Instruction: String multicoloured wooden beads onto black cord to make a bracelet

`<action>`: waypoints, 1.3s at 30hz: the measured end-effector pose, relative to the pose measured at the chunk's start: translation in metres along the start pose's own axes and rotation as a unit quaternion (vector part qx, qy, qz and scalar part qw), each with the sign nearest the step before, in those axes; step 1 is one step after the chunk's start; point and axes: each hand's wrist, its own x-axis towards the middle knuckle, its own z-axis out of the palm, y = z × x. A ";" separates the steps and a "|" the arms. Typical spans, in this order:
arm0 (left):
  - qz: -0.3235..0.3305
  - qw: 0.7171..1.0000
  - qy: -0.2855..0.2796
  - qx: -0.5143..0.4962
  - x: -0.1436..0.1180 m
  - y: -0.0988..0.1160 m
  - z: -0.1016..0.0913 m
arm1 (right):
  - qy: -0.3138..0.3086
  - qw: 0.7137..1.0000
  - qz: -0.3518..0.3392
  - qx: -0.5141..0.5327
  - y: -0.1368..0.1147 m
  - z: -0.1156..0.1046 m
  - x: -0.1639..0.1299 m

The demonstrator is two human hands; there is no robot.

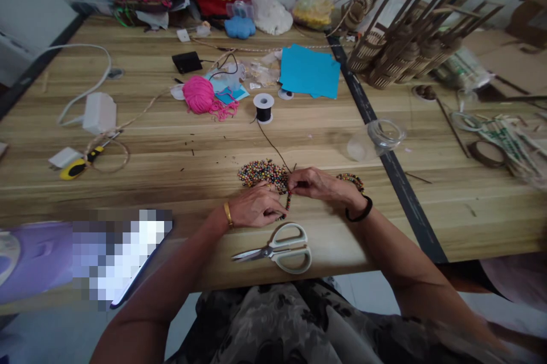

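A short bead strand (288, 203) is seen just below the centre of the frame. Its long axis is set nearly top to bottom — the upper end is pointed at the right hand (315, 183), and the lower end is bent leftward by the left hand (257, 206). Small beads in red, orange, green and dark tones are lined up in 1 close row. The upper end is pinched between the right thumb and fingertip; the left fingers are curled narrowly at the lower end, but whether it is gripped cannot be told. A multicoloured bead pile (261, 172) is spread just upper left, and scissors (265, 252) are laid below.
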 end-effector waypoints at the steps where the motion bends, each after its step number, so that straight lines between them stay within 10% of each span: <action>1: -0.001 1.000 0.003 0.000 0.000 0.000 0.000 | 0.000 1.000 0.001 0.001 0.000 0.000 0.000; 39: -0.001 1.000 0.025 0.008 0.001 0.000 0.004 | -0.001 1.000 -0.006 0.003 0.001 0.000 0.000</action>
